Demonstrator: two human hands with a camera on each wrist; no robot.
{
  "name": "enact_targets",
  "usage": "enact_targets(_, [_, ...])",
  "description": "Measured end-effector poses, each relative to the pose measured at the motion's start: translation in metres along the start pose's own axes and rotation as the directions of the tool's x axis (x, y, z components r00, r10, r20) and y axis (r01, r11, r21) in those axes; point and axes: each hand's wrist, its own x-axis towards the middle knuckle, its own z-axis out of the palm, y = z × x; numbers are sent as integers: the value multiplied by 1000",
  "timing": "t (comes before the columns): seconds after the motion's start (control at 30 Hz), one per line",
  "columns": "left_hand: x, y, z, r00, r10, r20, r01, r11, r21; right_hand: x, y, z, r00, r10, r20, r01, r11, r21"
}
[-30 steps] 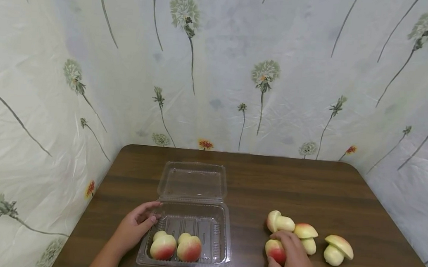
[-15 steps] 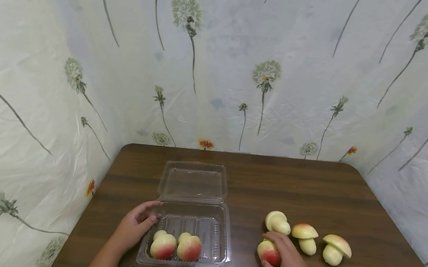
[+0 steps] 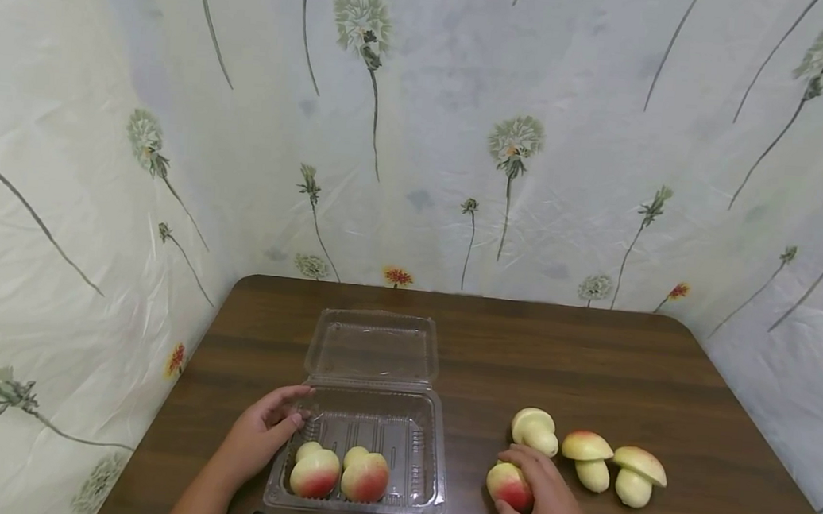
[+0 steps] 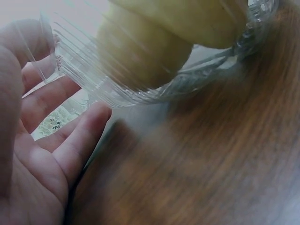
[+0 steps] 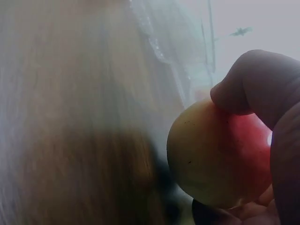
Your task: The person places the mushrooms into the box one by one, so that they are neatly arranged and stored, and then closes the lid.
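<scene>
My left hand (image 3: 261,431) grips the left side of a clear plastic clamshell container (image 3: 438,450), its thumb at the rim and fingertips (image 4: 99,112) against the outer wall. Two toy mushrooms lie side by side in the front of the container: a left one (image 3: 314,475) and a right one (image 3: 365,478), cream with red-blushed caps. To the right of the container, my right hand (image 3: 545,497) holds another toy mushroom (image 3: 508,487) between thumb and fingers, low over the table. Its red and yellow cap (image 5: 211,154) fills much of the right wrist view; its stem is mostly hidden.
Beyond and right of my right hand lie three more toy mushrooms: a back one (image 3: 535,430), a middle one (image 3: 587,459) and a right one (image 3: 638,473). The container's lid (image 3: 372,350) lies folded back. Dandelion-print sheeting (image 3: 420,130) surrounds the brown wooden table (image 3: 506,335).
My right hand has drawn its mushroom left, away from the others. The back mushroom has turned, its stem now toward me. The right mushroom has shifted left, beside the middle one. My left hand stays.
</scene>
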Motion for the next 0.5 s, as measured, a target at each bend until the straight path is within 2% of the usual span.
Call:
enact_targets(0.3, [0,2,1,999,-38,-19,38,999,-9,7,-6,1,999,-33,-25,35,997,75])
enact_targets(0.5, [0,1,0,1000,-24,-4,24,1000,4,12,-13,1,998,-59,-34,62,991,117])
